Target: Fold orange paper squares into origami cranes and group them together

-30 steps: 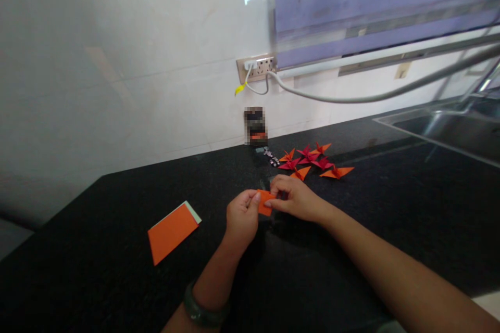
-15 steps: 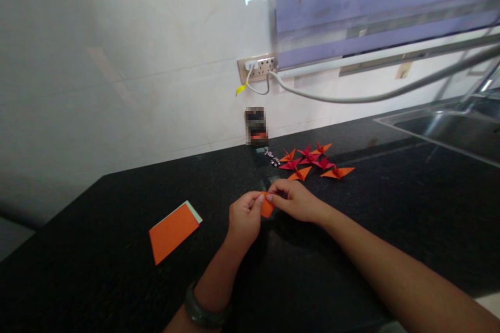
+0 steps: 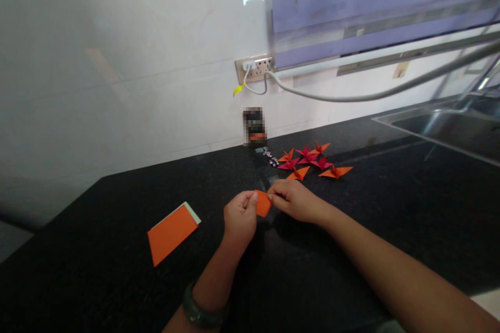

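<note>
Folded orange paper (image 3: 263, 203) pinched between both grips, just above worktop (image 3: 351, 229) | left hand (image 3: 239, 217) closed on its left edge | right hand (image 3: 296, 201) closed on its right edge | paper lies between hands, equally near both.

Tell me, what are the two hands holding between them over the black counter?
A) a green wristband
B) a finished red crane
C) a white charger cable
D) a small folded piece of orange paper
D: the left hand and the right hand both pinch a small folded orange paper between their fingertips; the finished paper cranes lie farther back on the counter.
</note>
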Available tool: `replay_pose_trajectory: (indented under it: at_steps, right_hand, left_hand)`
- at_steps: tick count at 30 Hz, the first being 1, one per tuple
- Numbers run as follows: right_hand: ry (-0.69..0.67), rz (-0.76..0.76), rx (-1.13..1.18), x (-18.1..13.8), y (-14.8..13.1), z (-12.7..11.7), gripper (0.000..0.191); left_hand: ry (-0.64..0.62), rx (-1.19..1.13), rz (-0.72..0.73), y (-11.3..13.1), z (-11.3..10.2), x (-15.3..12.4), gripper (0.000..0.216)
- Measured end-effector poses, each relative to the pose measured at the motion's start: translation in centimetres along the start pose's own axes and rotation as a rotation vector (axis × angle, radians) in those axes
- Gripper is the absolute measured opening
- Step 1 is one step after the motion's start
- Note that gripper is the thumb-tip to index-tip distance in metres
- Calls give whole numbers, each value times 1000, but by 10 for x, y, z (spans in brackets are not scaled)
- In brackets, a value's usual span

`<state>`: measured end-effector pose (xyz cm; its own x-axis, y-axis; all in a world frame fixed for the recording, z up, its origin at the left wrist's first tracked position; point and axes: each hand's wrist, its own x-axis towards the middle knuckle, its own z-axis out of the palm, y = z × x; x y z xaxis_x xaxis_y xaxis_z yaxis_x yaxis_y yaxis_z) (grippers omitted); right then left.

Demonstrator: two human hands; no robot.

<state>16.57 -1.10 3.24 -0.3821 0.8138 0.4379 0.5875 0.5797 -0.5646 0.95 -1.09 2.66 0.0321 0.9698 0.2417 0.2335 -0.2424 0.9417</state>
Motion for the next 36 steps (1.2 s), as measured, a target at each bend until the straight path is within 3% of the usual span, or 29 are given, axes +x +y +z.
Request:
replay_pose_trajectory:
  at_steps: [6,15,21,27,32,36]
  right_hand:
    - [110,126,44,2,0,5,13]
    - [286,326,180,7,10,10,18]
    - [243,367,345,5,8,9,31]
    - [131,419,504,5,0,12,23]
    - [166,456,652,6,0,13,18]
    - [165,426,592,5,3,11,17]
  left_hand:
    - [1,-49,-35,-3,1,1,19]
    - [-147,-11,-27,0,7,-8,17]
    - [-50,-10,-26,2,4,-7,18]
    - [9,-33,-36,0,2,-2,18]
    - [-39,-53,-46,-2,4,-2,19]
    - [-99,-93,-96,-3,6,-3,17]
